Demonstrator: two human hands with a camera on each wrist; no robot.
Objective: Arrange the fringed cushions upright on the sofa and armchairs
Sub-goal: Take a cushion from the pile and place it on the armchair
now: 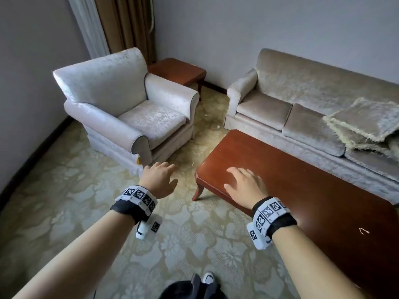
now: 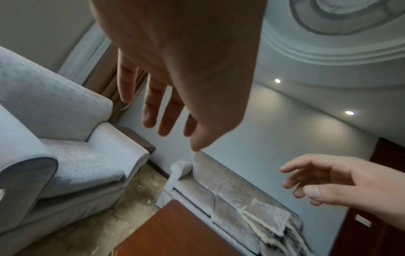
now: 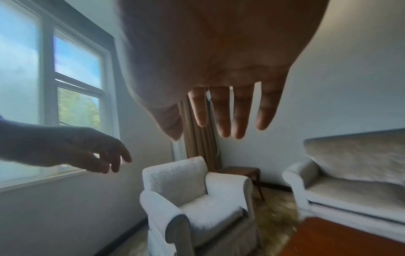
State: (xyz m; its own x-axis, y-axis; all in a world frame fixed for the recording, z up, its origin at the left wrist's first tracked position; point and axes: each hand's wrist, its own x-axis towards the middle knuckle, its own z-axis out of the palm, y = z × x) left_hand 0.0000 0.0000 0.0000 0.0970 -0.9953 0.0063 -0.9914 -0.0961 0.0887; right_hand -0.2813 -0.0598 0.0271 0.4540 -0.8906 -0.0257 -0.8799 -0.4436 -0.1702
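Note:
Fringed beige cushions point(image 1: 367, 124) lie flat in a pile on the right part of the pale sofa point(image 1: 291, 89); the pile point(image 2: 267, 220) also shows in the left wrist view. A pale armchair point(image 1: 121, 98) stands at the left with a bare seat. My left hand point(image 1: 158, 179) hovers over the carpet near the armchair's front, fingers loose and holding nothing. My right hand point(image 1: 246, 184) hangs above the near left corner of the coffee table point(image 1: 302, 190), fingers spread and straight. Both hands are far from the cushions.
A long red-brown coffee table stands in front of the sofa. A small wooden side table point(image 1: 179, 71) fills the corner between armchair and sofa. Curtains point(image 1: 127, 24) hang behind the armchair, and a window point(image 3: 54, 86) is on the left wall. Patterned carpet point(image 1: 86, 212) covers the floor.

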